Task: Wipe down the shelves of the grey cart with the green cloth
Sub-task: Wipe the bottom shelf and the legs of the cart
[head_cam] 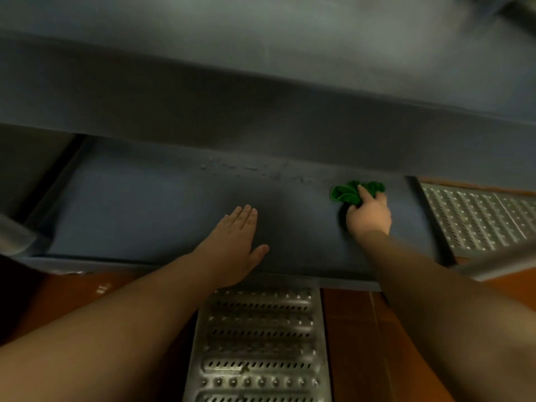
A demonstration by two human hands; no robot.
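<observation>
I look down onto the lower shelf (pixel 145 210) of the grey cart. The upper shelf (pixel 261 105) overhangs it across the top of the view. My right hand (pixel 369 217) presses a bunched green cloth (pixel 348 192) onto the right part of the lower shelf. My left hand (pixel 236 245) lies flat on the shelf near its front edge, palm down, fingers straight and holding nothing. Small droplets or smears (pixel 255 169) mark the shelf surface toward the back, left of the cloth.
A perforated metal floor grate (pixel 261 343) runs below the cart's front edge, between my forearms. A second grate (pixel 475 219) lies to the right of the shelf. Reddish-brown floor tiles (pixel 356 343) surround them. A blurred metal cart post (pixel 14 236) shows at the left.
</observation>
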